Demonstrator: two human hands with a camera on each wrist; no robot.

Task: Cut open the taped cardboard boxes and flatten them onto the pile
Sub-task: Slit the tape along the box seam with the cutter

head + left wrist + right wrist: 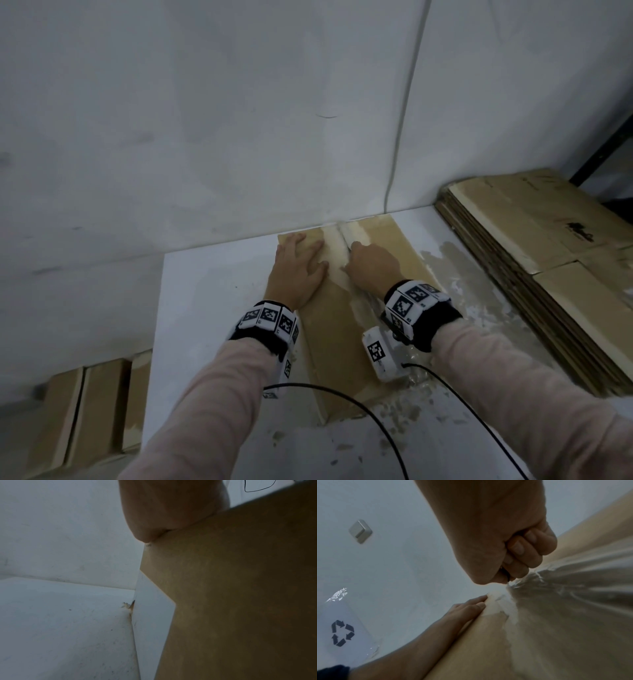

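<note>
A brown cardboard box (387, 246) lies on the white table (205, 308), its far end at the wall. Clear tape (337, 246) runs along its top seam. My left hand (298, 263) presses flat on the box top just left of the tape, fingers straight. My right hand (371, 263) is a fist at the seam. In the right wrist view the right hand (513, 555) grips a small cutter (507, 580), mostly hidden, with its tip at the wrinkled tape (556, 588). The left hand (471, 607) lies beside it. The left wrist view shows only the left hand's heel (163, 507) on the box (240, 588).
A pile of flattened cardboard (534, 260) lies at the table's right side. More boxes (92, 411) stand below the table's left edge. Tape scraps (479, 308) litter the table right of the box. A white bin with a recycling mark (342, 632) shows by the wall.
</note>
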